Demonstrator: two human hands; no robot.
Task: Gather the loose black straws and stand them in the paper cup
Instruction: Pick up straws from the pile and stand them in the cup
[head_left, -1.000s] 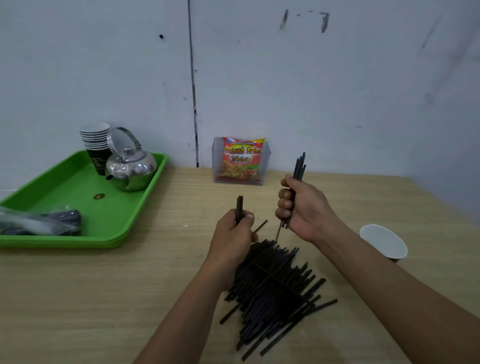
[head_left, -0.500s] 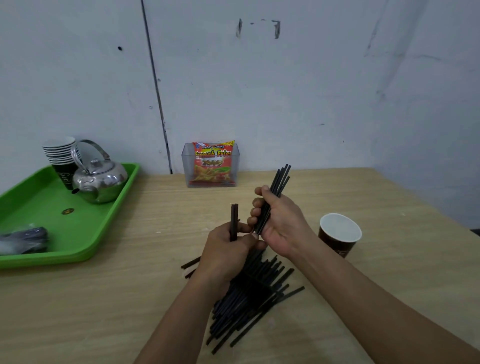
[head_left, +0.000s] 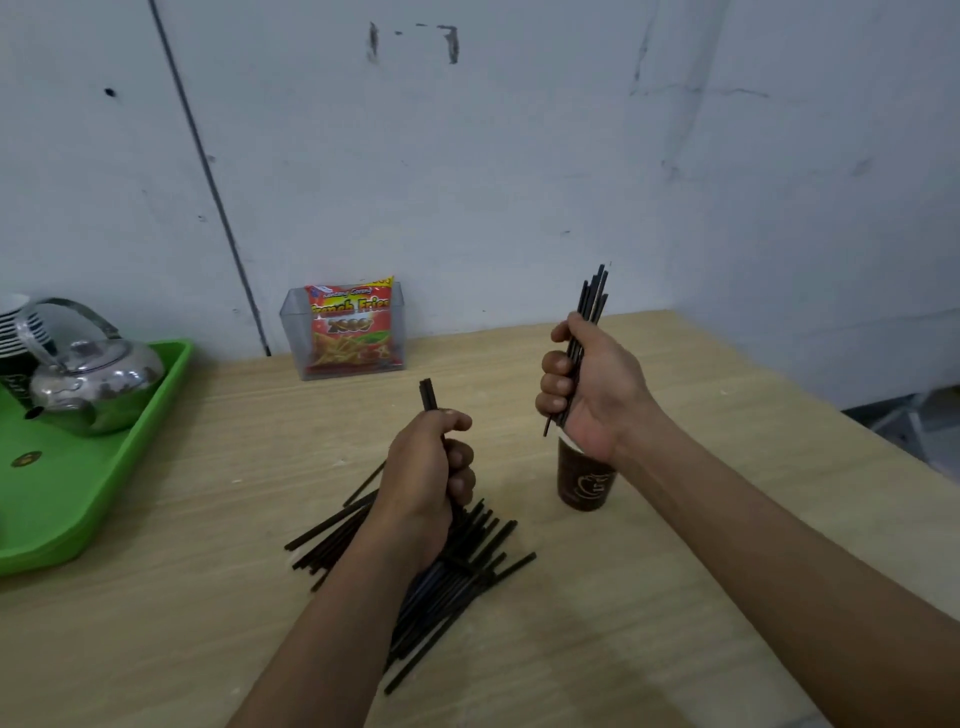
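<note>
Vs 0.5 s ago: R hand (head_left: 592, 384) no longer beside L hand (head_left: 431, 467); shifted right, now just above paper cup (head_left: 584, 480), hiding most of its rim. Still clenched round bundle of black straws (head_left: 591, 304), tips fanned upward, one lower end poking out below fist; can't tell if any in cup yet. L hand approx. same spot, still fisted on couple of straws (head_left: 427, 396) held upright. Loose pile (head_left: 457, 577) on wooden table (head_left: 208, 623), under & beyond L wrist: thin, matte black, straight, crisscrossed, mostly diag. Cup dark brown w/ pale logo, upright, right of pile, not touching.
</note>
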